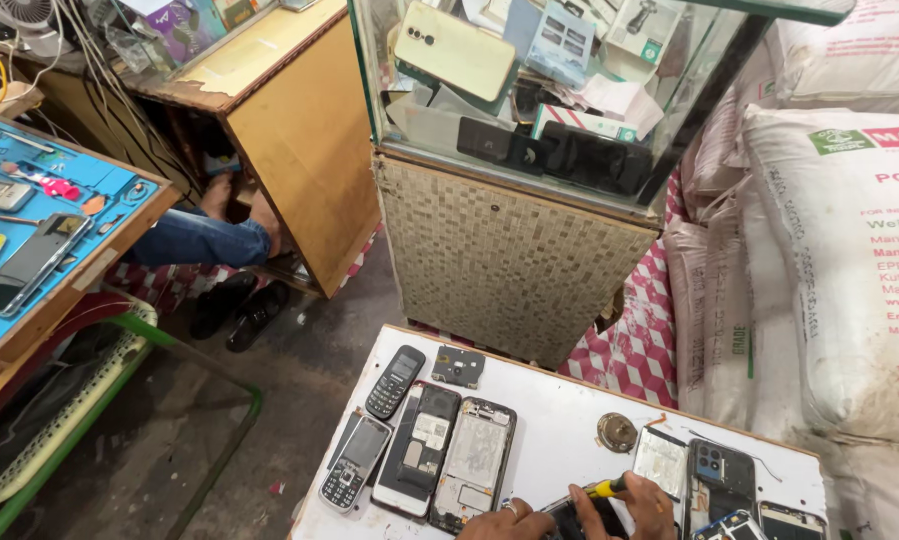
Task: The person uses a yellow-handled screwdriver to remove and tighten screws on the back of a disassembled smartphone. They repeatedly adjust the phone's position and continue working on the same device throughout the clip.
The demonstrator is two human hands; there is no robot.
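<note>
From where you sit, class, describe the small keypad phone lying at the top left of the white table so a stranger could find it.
On the white table, it lies nearest the back left corner. The black keypad phone lies intact, unlike the opened smartphones beside it.

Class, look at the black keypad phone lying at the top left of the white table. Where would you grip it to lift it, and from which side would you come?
Grip the black keypad phone across its two long edges near the middle, coming from above. It lies flat, face up, slightly tilted, so only the narrow sides offer purchase. Bare white table lies along its left edge; on the right an opened phone lies close.
</note>
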